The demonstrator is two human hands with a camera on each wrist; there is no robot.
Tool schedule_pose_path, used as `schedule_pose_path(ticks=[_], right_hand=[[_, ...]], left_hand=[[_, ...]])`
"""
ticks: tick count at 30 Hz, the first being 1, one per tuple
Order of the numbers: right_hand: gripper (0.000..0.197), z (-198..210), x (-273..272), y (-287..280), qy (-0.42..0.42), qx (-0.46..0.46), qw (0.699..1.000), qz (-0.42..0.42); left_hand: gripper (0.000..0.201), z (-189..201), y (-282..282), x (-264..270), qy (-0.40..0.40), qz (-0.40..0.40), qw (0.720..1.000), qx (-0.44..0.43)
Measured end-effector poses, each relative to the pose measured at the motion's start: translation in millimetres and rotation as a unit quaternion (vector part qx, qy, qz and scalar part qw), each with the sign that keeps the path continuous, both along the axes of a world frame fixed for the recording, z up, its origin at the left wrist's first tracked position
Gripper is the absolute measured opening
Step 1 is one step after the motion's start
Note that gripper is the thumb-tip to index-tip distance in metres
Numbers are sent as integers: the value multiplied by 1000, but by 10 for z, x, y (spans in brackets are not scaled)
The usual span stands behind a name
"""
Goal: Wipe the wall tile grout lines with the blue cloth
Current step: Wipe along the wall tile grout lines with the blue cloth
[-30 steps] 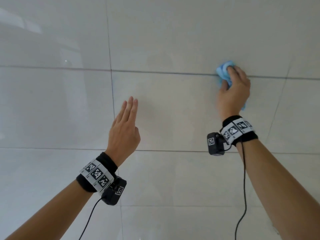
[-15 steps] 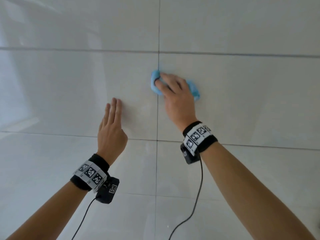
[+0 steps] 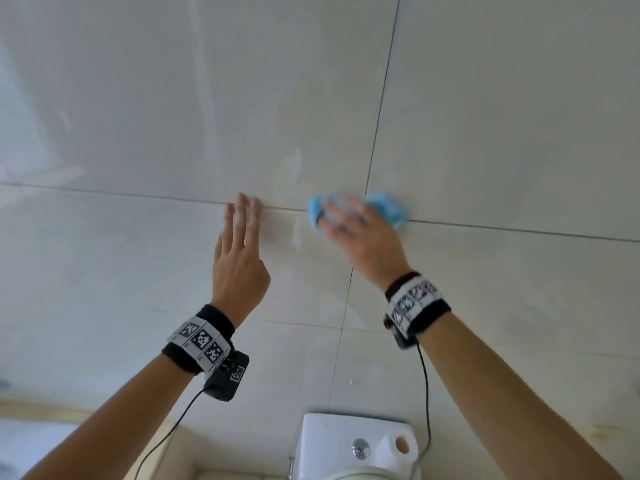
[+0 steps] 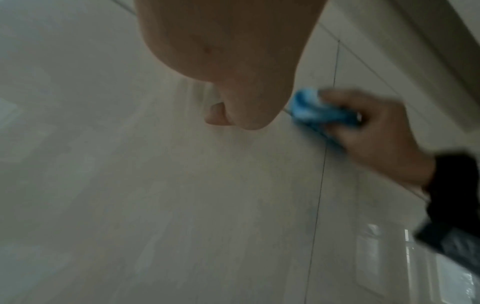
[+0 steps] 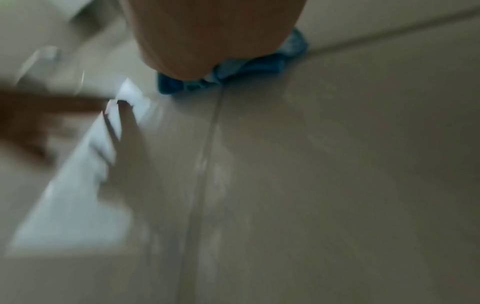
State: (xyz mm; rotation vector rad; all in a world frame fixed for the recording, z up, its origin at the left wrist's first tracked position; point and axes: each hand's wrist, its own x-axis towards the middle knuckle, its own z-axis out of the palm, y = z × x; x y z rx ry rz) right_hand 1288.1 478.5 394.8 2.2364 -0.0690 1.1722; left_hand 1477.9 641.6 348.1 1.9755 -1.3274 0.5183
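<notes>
- The blue cloth point(image 3: 388, 207) is bunched against the wall tile point(image 3: 207, 98), right on the crossing of the vertical and horizontal grout lines point(image 3: 375, 140).
- The right hand point(image 3: 360, 237) presses it there, fingers point(image 3: 337, 211) curled over it; motion blur hides finer detail.
- The left hand point(image 3: 239, 261), at the cloth's 9 o'clock, has straight fingers touching the tile, holding nothing.
- A toilet cistern point(image 3: 329, 441) sits at 6 o'clock.

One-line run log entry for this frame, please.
phase: wiping grout | right hand: holds cloth on grout crossing | left hand: open, fingertips at wall | toilet tank below
</notes>
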Motion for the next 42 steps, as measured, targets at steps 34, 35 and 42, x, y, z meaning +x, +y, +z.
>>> schedule_pose_path(ticks=[34, 35, 42], right_hand=[[37, -1318, -612, -219, 128, 19, 991, 19], [35, -1124, -570, -205, 56, 34, 998, 11], [29, -767, -264, -125, -202, 106, 973, -18]], left_hand=[[117, -1069, 87, -510, 70, -44, 982, 171], [117, -1091, 80, -526, 71, -46, 981, 173], [112, -1082, 85, -631, 101, -71, 977, 173]])
